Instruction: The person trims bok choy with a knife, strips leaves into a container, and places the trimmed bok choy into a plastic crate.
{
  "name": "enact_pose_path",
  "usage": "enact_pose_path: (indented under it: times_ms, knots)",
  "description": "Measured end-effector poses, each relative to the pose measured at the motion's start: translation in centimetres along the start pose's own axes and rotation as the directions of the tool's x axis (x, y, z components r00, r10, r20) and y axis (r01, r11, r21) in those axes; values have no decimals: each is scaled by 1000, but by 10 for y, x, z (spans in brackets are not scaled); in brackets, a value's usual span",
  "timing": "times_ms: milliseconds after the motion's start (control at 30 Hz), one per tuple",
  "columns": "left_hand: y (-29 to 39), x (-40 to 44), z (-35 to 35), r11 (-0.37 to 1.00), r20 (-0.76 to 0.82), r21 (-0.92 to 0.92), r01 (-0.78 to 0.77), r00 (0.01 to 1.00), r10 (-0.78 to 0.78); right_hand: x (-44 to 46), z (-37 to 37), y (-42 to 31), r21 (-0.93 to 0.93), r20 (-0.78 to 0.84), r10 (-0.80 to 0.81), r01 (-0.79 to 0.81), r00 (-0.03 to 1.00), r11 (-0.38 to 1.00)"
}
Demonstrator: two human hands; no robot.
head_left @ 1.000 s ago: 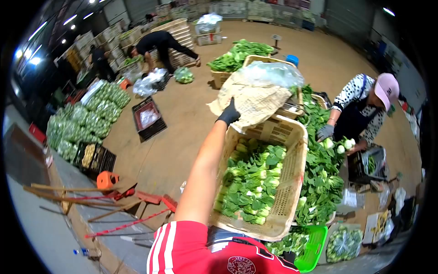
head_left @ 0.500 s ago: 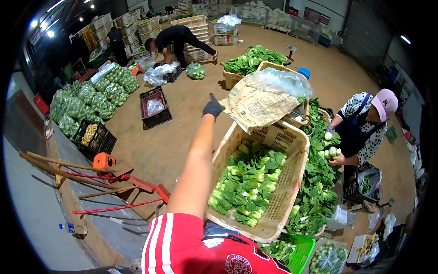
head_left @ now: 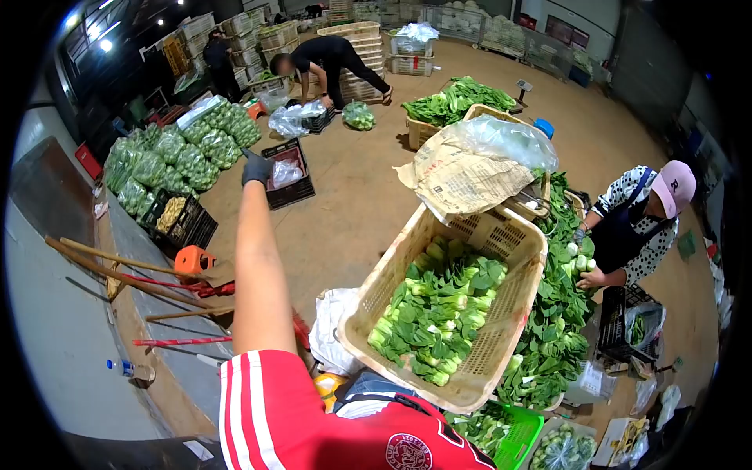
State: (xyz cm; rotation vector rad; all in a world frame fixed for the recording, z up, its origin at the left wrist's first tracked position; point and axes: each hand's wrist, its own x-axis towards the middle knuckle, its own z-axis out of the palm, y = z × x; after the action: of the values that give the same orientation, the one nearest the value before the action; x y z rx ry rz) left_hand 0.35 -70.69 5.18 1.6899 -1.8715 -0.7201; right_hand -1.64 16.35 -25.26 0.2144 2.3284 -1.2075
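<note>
My left hand [head_left: 257, 169], in a dark grey glove, is held out at the end of my stretched arm. At least one finger is extended and I see nothing held in it. In the view it overlaps the near-left edge of a black crate [head_left: 291, 193] with a plastic bag inside, on the floor farther off. My right hand is out of view. In front of my body stands a tilted cream plastic crate [head_left: 513, 329] partly filled with bok choy [head_left: 442, 313]. A crumpled printed sack [head_left: 466, 174] lies at its far end.
Loose greens [head_left: 548, 345] are heaped to the right, where a person in a pink cap [head_left: 675, 188] handles bok choy. Bagged vegetables [head_left: 184, 157] pile up at left, near long-handled tools [head_left: 117, 262] and an orange stool [head_left: 193, 261]. Another person [head_left: 329, 59] bends over farther back.
My left hand has swung left, from beside the printed sack to in front of the black crate. A white sack now shows beside the cream crate. The view has shifted slightly.
</note>
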Motion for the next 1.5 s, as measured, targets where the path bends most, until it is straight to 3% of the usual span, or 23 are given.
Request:
enact_pose_path:
  times_ms: [100,200,300,433,500,567,667,700,733,767,800,867,933,1000,1033,1100,1167,1233,1300,1333,1367,1433,1500]
  knots:
    - [7,-36,-45,1000,-22,0,10,1000,-10,-1,-1,10,-46,4,-63,63,998,997]
    - [-49,-3,1,890,-97,346,-298,932,350,-8,-3,26,-174,10,-270,268,963,948]
    - [-135,-39,116,732,204,-75,-677,709,676,-18,-8,43,-373,62,-595,571,802,731]
    - [-154,-257,174,754,340,-72,-653,694,634,-27,-11,61,-402,52,-715,670,697,624]
    - [-168,-310,193,670,330,-57,-741,619,713,-21,-8,53,-26,-47,-332,331,942,943]
    - [-142,-365,183,613,336,25,-790,584,739,-16,1,13,362,31,119,-122,992,924]
    - [-119,-446,197,690,460,-464,-555,515,723,-9,2,-9,433,-294,6,128,956,893]
    - [-112,-474,204,681,566,-480,-553,398,722,-16,1,-34,577,-277,67,110,959,809]
    - [-85,-500,191,745,712,-594,-303,232,662,-23,0,-60,706,-258,127,97,958,702]
    - [-73,-528,196,749,749,-661,-26,36,662,-44,-10,-114,888,-45,218,-61,975,456]
    - [-66,-555,208,643,641,-765,22,-71,764,-58,-18,-139,873,135,-25,-107,991,475]
    - [-50,-598,210,484,440,-864,139,-260,860,-73,-21,-156,891,278,-205,-172,938,420]
    - [-34,-629,208,607,450,-695,386,-424,786,-86,-17,-162,902,301,-310,-164,902,399]
    - [-28,-656,214,784,507,-137,605,-637,580,-92,-15,-147,940,233,-307,-134,923,313]
    - [-31,-661,211,801,492,-206,563,-648,582,-95,-15,-133,952,233,-321,-147,918,269]
    - [-33,-671,198,687,386,-13,727,-630,674,-107,-15,-117,967,251,-293,-229,922,110]
    - [-20,-686,192,771,456,-55,634,-671,585,-129,-13,-113,968,169,-29,-161,985,195]
    - [-3,-703,191,831,562,92,549,-717,412,-153,-6,-103,973,160,-43,-150,986,177]
    - [3,-714,204,859,559,-100,502,-686,466,-177,10,-90,999,-2,89,-2,996,50]
    - [-11,-720,218,759,565,-630,167,-572,595,-188,13,-78,999,-42,226,37,973,27]
    - [-26,-725,231,368,452,-892,-262,-513,730,-192,12,-104,995,-41,549,86,835,-55]
    - [-11,-695,240,17,320,-915,-404,-697,642,-211,17,-85,993,-116,282,103,952,61]
    - [-55,-673,266,385,472,-869,-311,-286,834,-225,22,-96,988,-132,326,98,936,120]
